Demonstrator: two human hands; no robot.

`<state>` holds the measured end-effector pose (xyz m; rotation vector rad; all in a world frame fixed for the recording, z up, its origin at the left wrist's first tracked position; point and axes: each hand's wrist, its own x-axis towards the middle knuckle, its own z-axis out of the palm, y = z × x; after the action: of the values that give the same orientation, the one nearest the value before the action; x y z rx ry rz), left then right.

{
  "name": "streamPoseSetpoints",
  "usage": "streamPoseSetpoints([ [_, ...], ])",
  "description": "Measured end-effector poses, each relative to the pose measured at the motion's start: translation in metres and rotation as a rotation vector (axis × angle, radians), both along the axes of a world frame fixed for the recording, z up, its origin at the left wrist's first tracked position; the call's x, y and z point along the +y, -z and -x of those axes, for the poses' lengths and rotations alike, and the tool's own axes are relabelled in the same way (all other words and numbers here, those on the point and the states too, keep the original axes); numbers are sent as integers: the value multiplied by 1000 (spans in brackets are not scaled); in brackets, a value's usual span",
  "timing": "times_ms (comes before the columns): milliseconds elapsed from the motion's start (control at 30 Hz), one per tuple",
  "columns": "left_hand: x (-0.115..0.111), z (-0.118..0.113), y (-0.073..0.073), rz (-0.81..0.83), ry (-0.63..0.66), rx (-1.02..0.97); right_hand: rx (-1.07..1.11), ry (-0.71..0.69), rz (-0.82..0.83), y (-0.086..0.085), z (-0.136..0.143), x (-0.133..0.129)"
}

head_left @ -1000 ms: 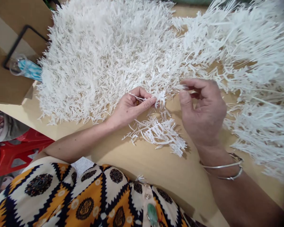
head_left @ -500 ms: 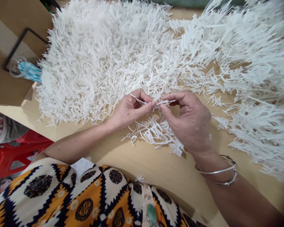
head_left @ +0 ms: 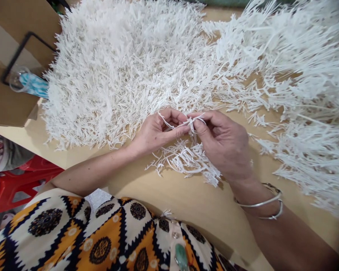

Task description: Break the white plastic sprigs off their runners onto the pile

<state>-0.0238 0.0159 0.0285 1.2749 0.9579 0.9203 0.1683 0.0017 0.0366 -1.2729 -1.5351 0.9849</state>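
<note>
Thumb and fingers of my left hand (head_left: 161,130) pinch a thin white branched plastic sprig (head_left: 192,122), whose stem curves out past the thumb. From the other side my right hand (head_left: 222,139) grips the same sprig between thumb and forefinger. The two hands meet fingertip to fingertip, and the fine tips of the sprig fan out between them. Just below lies a small bunch of white sprigs (head_left: 189,160) on the table (head_left: 158,195). Behind my hands spreads a deep heap of similar white sprigs (head_left: 124,67).
More long white sprigs (head_left: 313,113) cover the right side. At the left stand a cardboard box (head_left: 14,101) with a black wire handle and a clear cup (head_left: 31,83) with blue-and-white contents. A red plastic stool (head_left: 22,182) is beside the table.
My right hand has shifted slightly left, closer to my left hand. The sprig's fine tips now spread upward at the fingertips, where before they lay flatter.
</note>
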Motion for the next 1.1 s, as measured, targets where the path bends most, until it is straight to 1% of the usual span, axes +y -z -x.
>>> streamPoseSetpoints([
  [133,1,0,5,-37,-38,45,14,-11,6,-3,1,-1],
  [267,0,0,5,-65,-99,102,23,-40,-85,0,6,-5],
  [367,0,0,5,-104,-105,127,-38,-23,-164,3,11,-7],
  [533,0,1,4,-14,-26,82,-221,32,-407,5,5,-1],
  [633,1,2,1,-14,25,117,-323,50,-537,9,-4,4],
  [700,3,3,-2,-10,79,108,-376,62,-578,12,-8,6],
  [800,9,5,-7,-12,140,107,-373,67,-520,12,-5,8],
  [933,13,8,-13,-29,134,137,-300,89,-389,11,-3,16],
  [1000,10,9,-15,-13,178,131,-298,160,-357,13,-12,23],
  [1100,2,8,-17,51,300,120,-248,353,-349,17,-35,33],
])
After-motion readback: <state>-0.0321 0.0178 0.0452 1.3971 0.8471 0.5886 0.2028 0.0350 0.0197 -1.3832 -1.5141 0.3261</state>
